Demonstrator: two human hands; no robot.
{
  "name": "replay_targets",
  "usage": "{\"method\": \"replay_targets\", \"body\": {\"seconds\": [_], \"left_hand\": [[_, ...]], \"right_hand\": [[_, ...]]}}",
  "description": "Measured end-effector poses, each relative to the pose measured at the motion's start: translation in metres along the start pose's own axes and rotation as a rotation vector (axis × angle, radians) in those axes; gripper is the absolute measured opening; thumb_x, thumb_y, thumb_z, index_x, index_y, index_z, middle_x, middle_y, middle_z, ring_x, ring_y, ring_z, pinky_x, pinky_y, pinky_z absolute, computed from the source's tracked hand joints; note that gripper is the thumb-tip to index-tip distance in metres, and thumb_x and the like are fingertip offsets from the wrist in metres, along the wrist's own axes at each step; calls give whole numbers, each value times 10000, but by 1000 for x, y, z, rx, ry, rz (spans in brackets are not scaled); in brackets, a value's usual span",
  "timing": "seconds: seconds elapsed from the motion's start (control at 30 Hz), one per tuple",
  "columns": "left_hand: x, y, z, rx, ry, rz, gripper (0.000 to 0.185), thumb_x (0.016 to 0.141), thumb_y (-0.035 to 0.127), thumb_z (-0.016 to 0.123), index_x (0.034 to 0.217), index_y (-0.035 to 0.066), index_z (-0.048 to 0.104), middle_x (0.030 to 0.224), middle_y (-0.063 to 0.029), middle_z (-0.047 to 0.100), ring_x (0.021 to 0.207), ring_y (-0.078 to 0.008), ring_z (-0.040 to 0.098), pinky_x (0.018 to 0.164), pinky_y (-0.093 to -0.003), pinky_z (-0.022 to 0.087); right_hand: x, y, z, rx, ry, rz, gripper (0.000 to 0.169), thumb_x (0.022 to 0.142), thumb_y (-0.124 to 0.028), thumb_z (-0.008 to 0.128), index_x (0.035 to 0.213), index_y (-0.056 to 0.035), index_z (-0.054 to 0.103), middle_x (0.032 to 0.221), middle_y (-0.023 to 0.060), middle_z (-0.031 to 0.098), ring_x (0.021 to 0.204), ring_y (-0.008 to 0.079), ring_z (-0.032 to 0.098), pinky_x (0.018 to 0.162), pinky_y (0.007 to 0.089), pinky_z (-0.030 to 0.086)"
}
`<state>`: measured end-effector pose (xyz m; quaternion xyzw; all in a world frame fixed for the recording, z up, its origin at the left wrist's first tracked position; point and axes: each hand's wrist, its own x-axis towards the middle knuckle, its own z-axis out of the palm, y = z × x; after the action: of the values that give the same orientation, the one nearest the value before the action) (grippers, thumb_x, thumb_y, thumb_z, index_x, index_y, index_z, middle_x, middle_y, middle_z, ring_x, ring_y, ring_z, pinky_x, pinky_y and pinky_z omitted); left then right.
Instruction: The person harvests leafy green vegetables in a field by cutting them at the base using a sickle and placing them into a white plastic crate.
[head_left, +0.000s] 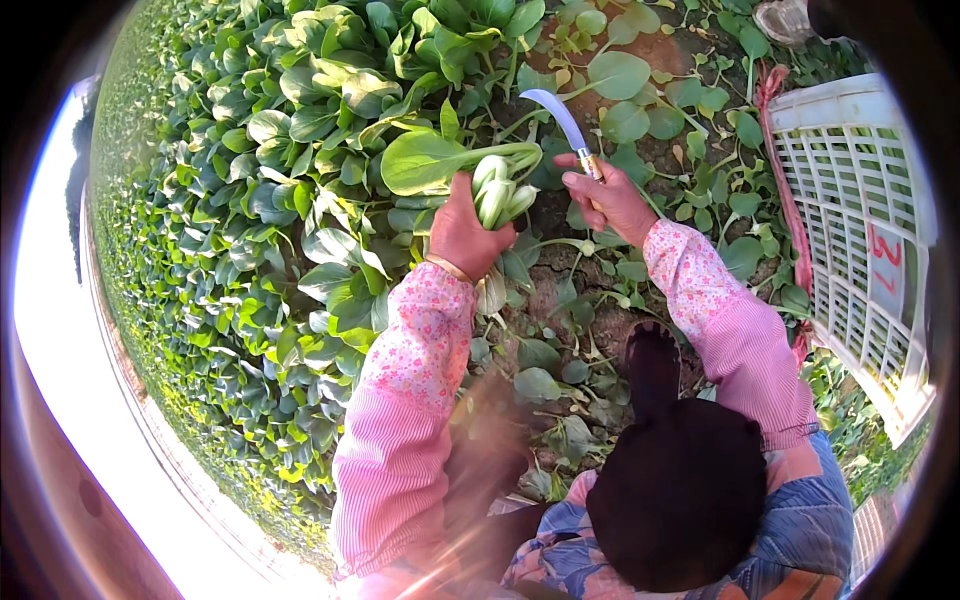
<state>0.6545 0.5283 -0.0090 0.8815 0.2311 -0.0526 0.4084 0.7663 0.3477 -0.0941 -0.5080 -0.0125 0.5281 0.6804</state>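
Several pale-stemmed leafy greens, which look like bok choy (496, 196), are bunched in my left hand (466, 234). Their cut stem ends face right, and one broad leaf (421, 163) bends out to the left over the hand. In my right hand (611, 193) is a small sickle knife (564, 124), gripped by its short handle. Its curved blade points up and left, away from the fingers and apart from the bunch. Part of the handle is hidden in the palm. Both forearms wear pink floral and striped sleeve covers.
Dense standing greens (277, 180) fill the left side. Cut leaves and low plants (536, 367) lie over bare soil beneath my hands. A white slatted plastic crate (847, 225) stands at right, with a pink cloth strip (784, 187) along its edge. My dark shoe (652, 360) is below.
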Motion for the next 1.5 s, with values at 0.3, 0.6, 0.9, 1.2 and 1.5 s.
{"method": "replay_targets", "body": {"seconds": [0.3,0.6,0.9,1.2,1.5], "left_hand": [[-68,41,45,-384,-86,45,667,622,95,699,1198,21,371,1017,-170,568,933,-290,582,817,-357,453],[-68,46,61,-716,-224,-68,583,617,64,714,1105,15,399,964,-76,523,897,-153,519,799,-302,442],[-13,-5,13,560,-277,-422,1104,614,230,730,1411,88,-20,1009,-249,601,935,-392,587,814,-440,457],[-24,-24,22,441,-161,-386,698,597,231,718,1132,70,299,918,-230,611,896,-411,583,772,-471,459],[-48,-29,18,258,-174,-314,657,600,235,728,1095,60,333,921,-224,612,892,-409,583,778,-460,459]], "right_hand": [[-53,-27,-23,50,163,-120,239,792,-194,660,933,-44,538,606,-32,457,367,39,341,337,203,243],[-70,-25,-13,-5,-177,272,177,830,-181,599,912,-37,534,580,-31,427,362,33,339,321,192,240],[-13,30,-1,-1006,202,-55,249,750,-230,582,865,-13,546,752,162,587,706,321,578,666,406,441],[-14,44,1,-987,127,-27,281,759,-252,584,847,12,544,772,203,582,756,364,579,694,432,439],[-42,39,-6,-565,-63,344,206,800,-212,576,802,-29,482,545,29,453,373,136,434,349,306,349]]}}
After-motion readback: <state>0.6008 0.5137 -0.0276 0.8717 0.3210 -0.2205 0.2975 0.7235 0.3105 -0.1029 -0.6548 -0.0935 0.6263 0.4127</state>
